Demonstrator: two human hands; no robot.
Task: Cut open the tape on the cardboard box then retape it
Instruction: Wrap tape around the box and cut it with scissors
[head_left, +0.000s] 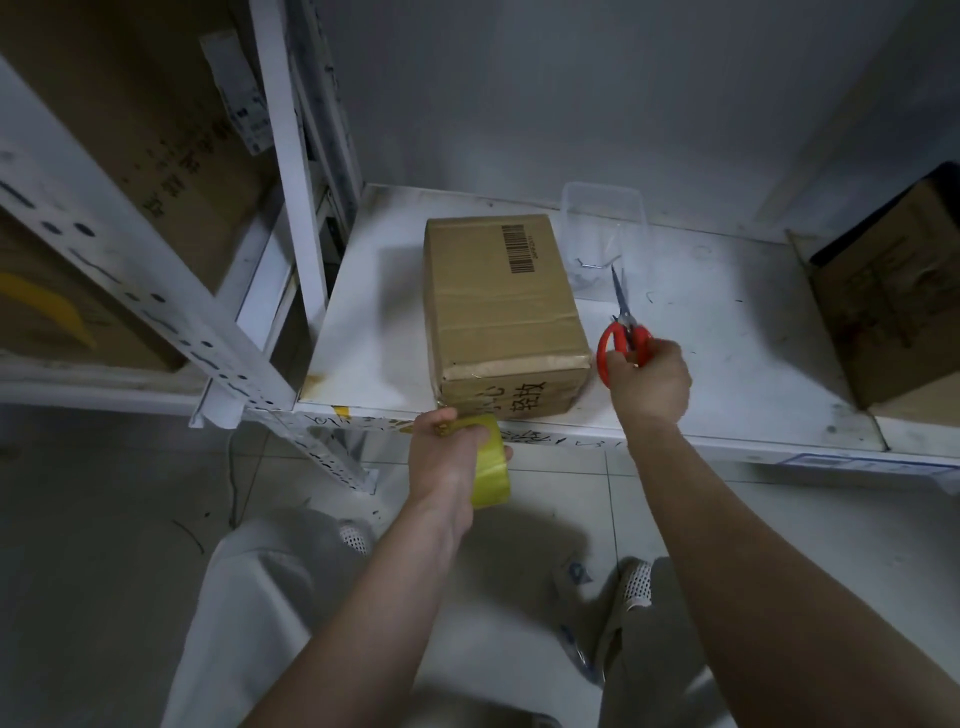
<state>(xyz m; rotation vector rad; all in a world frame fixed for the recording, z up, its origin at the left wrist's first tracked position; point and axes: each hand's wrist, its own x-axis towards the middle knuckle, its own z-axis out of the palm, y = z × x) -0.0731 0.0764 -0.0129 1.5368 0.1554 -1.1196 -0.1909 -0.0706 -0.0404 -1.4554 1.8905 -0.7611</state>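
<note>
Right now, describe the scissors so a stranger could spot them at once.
Find the white shelf with the cardboard box in the middle. Just right of the box, the right hand grips the scissors, blades pointing away toward a clear tub. Their red handles are the only red there.

Two hands (447, 457); three cardboard boxes (501, 306), one scissors (626, 332), one tape roll (491, 467)

Our cardboard box (501, 306) fills the shelf (727, 332) centre, bare shelf at its nine and three o'clock, clear plastic tub (605, 228) crowding one o'clock, another carton (898, 306) walling far three o'clock, upright post (291, 156) at ten.
</note>
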